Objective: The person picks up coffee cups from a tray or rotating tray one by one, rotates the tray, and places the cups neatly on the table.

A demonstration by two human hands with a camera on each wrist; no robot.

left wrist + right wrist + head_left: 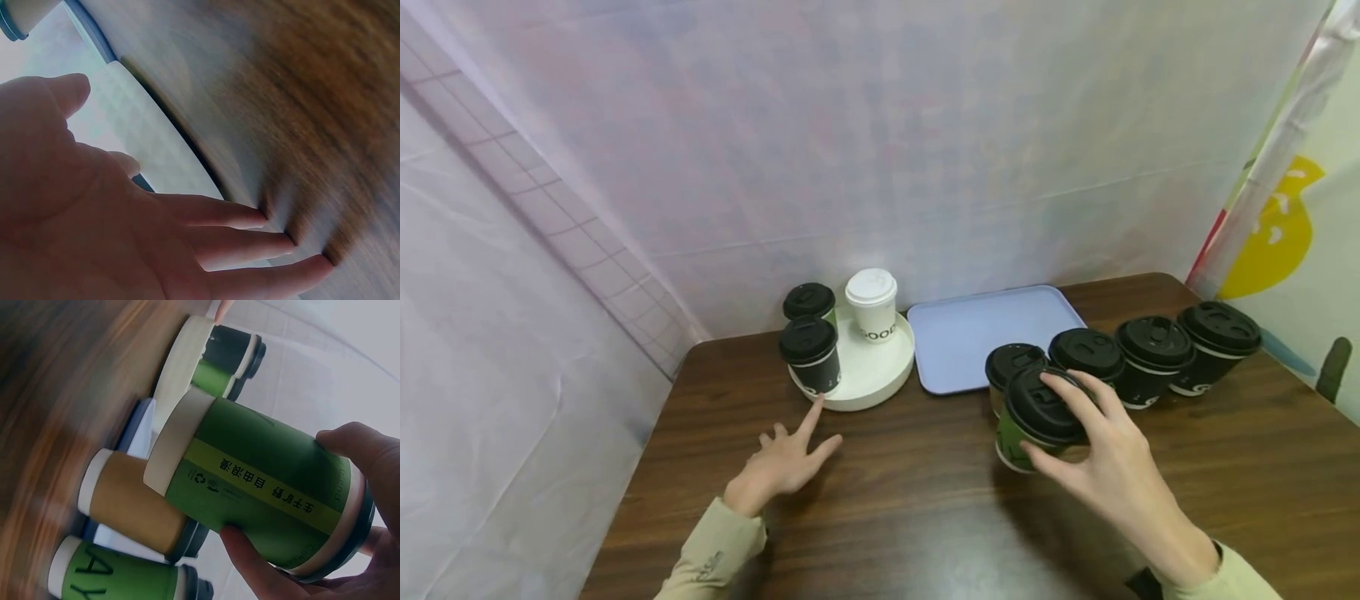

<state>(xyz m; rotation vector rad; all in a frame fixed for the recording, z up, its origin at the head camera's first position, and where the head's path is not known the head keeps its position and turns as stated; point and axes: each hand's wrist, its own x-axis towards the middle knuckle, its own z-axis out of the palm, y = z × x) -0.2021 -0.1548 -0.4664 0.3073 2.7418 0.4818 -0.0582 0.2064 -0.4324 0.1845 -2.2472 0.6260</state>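
Note:
My right hand [1116, 458] holds a green paper cup [256, 487] with a black lid, thumb on one side and fingers round the other. The cup tilts over the table, its white base showing in the right wrist view. My left hand [782, 462] rests low on the table with fingers spread, several fingertips touching the wood in the left wrist view. Its index fingertip is right at the front rim of the round white tray [880, 367], by a black cup [816, 371]. Behind on that tray are a green cup [808, 302] and a white cup [872, 312].
A light blue rectangular tray [985, 325] lies right of the round one. Near its front right stand a brown cup [134, 494] and another green cup [122, 572]. Two black cups [1150, 358] follow toward the right table edge. A pale curtain [880, 150] hangs behind the table.

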